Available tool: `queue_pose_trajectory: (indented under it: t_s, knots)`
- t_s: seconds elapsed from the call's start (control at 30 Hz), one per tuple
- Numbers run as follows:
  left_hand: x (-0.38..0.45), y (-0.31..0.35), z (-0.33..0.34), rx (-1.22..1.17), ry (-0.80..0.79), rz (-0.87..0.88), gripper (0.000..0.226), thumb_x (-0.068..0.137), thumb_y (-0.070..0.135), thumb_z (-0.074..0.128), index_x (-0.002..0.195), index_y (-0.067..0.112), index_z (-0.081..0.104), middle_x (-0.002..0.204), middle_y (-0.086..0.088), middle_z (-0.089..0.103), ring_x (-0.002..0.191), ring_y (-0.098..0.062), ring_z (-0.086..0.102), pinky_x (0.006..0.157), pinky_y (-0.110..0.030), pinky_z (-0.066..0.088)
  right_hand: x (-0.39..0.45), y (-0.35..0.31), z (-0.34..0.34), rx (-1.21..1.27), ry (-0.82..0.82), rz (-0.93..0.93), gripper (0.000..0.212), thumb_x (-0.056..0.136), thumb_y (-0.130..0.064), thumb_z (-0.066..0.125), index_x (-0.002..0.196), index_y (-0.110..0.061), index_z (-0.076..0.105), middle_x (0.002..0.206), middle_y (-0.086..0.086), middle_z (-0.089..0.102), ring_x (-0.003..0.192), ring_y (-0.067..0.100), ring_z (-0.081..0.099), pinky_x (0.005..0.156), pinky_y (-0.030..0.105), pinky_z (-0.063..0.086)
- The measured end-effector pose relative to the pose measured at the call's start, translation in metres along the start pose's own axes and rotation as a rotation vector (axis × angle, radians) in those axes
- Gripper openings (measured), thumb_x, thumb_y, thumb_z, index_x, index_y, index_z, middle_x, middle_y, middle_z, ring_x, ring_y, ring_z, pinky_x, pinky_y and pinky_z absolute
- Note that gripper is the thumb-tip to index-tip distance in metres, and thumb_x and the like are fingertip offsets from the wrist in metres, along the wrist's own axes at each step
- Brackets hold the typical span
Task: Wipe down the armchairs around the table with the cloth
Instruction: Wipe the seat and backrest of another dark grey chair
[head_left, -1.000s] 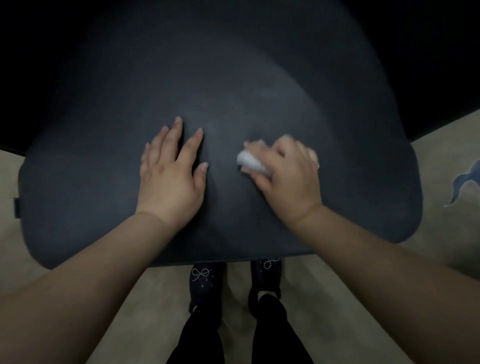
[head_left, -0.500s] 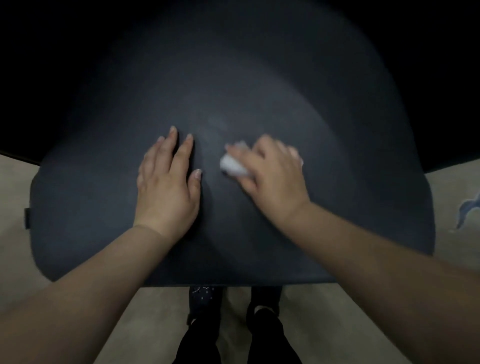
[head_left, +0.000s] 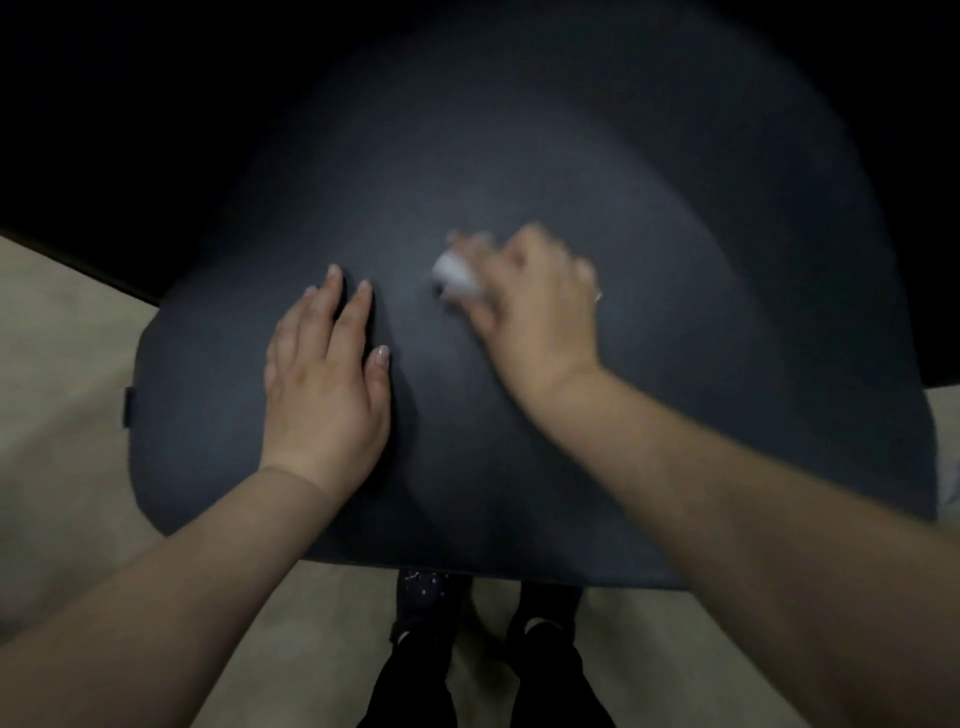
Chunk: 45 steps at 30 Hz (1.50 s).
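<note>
Nearest the camera, two dark shoes (head_left: 428, 597) stand on pale beige carpet (head_left: 62, 467), with black trouser legs (head_left: 410, 680) above them at the bottom edge of the view. Two bare forearms reach forward from the lower corners over the front edge of a dark grey armchair seat cushion (head_left: 675, 415), which fills most of the view. A small dark tab (head_left: 128, 407) sticks out at the cushion's left side.

The left hand (head_left: 324, 384) lies flat on the cushion, palm down, fingers straight and close together, thumb set slightly apart; it holds nothing. Just to its right and a little farther away, the right hand (head_left: 535, 306) is blurred, its fingers curled round a small bunched white cloth (head_left: 457, 275) and pressing it against the cushion near the middle of the seat. Part of the cloth sticks out at the left side of the fingers. A thin ring (head_left: 598, 296) shows on one finger.

Beyond the hands the cushion rises and fades into near-black shadow, where nothing can be made out.
</note>
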<state>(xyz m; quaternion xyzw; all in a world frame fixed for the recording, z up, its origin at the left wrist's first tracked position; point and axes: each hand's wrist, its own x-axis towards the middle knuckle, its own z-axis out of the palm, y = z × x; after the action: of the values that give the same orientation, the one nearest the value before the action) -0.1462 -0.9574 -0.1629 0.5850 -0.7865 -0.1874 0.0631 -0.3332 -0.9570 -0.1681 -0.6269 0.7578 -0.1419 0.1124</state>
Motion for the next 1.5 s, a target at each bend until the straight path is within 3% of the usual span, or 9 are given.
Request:
queue_pose_trajectory:
  t_s: [0.17, 0.37, 0.47, 0.63, 0.77, 0.9, 1.1, 1.33, 1.5]
  knots:
    - [-0.012, -0.020, -0.008, -0.011, 0.023, -0.062, 0.050, 0.097, 0.023, 0.044, 0.145, 0.014, 0.036, 0.155, -0.007, 0.024, 0.140, -0.030, 0.021, 0.115, -0.045, 0.015, -0.105, 0.006, -0.013, 0.027, -0.125, -0.316, 0.043, 0.077, -0.032, 0.060, 0.120, -0.035, 0.066, 0.079, 0.004, 0.054, 0.068, 0.027, 0.054, 0.064, 0.038, 0.040]
    - [-0.025, -0.033, -0.010, -0.005, 0.000, -0.088, 0.051, 0.098, 0.025, 0.042, 0.147, 0.016, 0.033, 0.156, -0.006, 0.021, 0.142, -0.028, 0.017, 0.116, -0.045, 0.013, -0.039, 0.044, -0.019, -0.033, 0.155, 0.242, 0.043, 0.086, -0.038, 0.063, 0.129, -0.037, 0.058, 0.096, 0.010, 0.048, 0.088, 0.032, 0.048, 0.076, 0.037, 0.034]
    - [-0.029, -0.033, -0.009, -0.011, 0.014, -0.091, 0.049, 0.099, 0.024, 0.040, 0.147, 0.017, 0.032, 0.156, -0.005, 0.021, 0.142, -0.027, 0.016, 0.115, -0.042, 0.012, 0.008, 0.003, 0.001, -0.004, 0.159, 0.321, 0.042, 0.089, -0.046, 0.056, 0.130, -0.045, 0.053, 0.107, 0.006, 0.050, 0.097, 0.027, 0.051, 0.081, 0.036, 0.036]
    - [-0.035, -0.040, -0.011, -0.051, 0.033, -0.129, 0.050, 0.096, 0.012, 0.042, 0.145, 0.013, 0.036, 0.156, -0.008, 0.021, 0.141, -0.029, 0.016, 0.117, -0.041, 0.011, -0.046, -0.089, 0.030, 0.052, -0.034, -0.092, 0.046, 0.084, -0.035, 0.059, 0.130, -0.035, 0.056, 0.100, 0.007, 0.055, 0.088, 0.030, 0.054, 0.072, 0.038, 0.033]
    - [-0.044, -0.044, -0.014, -0.025, 0.028, -0.132, 0.050, 0.096, 0.011, 0.043, 0.145, 0.012, 0.035, 0.156, -0.008, 0.022, 0.141, -0.030, 0.017, 0.117, -0.043, 0.013, -0.122, -0.062, 0.020, 0.057, -0.060, -0.222, 0.045, 0.077, -0.033, 0.067, 0.121, -0.033, 0.065, 0.081, 0.004, 0.056, 0.071, 0.027, 0.056, 0.064, 0.037, 0.039]
    - [-0.053, -0.041, -0.015, -0.010, 0.010, -0.113, 0.048, 0.097, 0.015, 0.043, 0.144, 0.014, 0.036, 0.155, -0.007, 0.024, 0.140, -0.029, 0.018, 0.115, -0.046, 0.016, -0.132, 0.033, -0.012, -0.053, 0.077, 0.077, 0.047, 0.078, -0.034, 0.064, 0.125, -0.032, 0.063, 0.085, 0.011, 0.054, 0.073, 0.033, 0.054, 0.062, 0.040, 0.041]
    - [-0.063, -0.019, -0.031, 0.017, -0.083, -0.066, 0.048, 0.095, 0.018, 0.046, 0.142, 0.014, 0.041, 0.152, -0.009, 0.030, 0.138, -0.032, 0.024, 0.113, -0.047, 0.021, -0.125, 0.109, -0.066, 0.058, 0.125, 0.643, 0.044, 0.087, -0.048, 0.057, 0.131, -0.041, 0.054, 0.104, 0.007, 0.044, 0.096, 0.031, 0.052, 0.094, 0.047, 0.041]
    - [-0.069, 0.001, -0.125, 0.148, -0.133, -0.054, 0.050, 0.094, 0.025, 0.051, 0.141, 0.012, 0.043, 0.150, -0.011, 0.035, 0.135, -0.032, 0.030, 0.113, -0.043, 0.024, -0.114, 0.033, -0.133, 0.293, 0.095, 0.562, 0.039, 0.090, -0.047, 0.054, 0.129, -0.041, 0.054, 0.099, -0.005, 0.041, 0.070, 0.004, 0.048, 0.072, 0.017, 0.035]
    - [-0.072, 0.020, -0.215, 0.142, -0.069, -0.059, 0.046, 0.094, 0.021, 0.051, 0.138, 0.009, 0.046, 0.145, -0.013, 0.040, 0.131, -0.032, 0.035, 0.109, -0.042, 0.029, -0.114, -0.007, -0.206, 0.435, 0.070, 0.601, 0.031, 0.092, -0.043, 0.053, 0.123, -0.040, 0.058, 0.105, -0.001, 0.047, 0.070, -0.006, 0.046, 0.060, -0.002, 0.029]
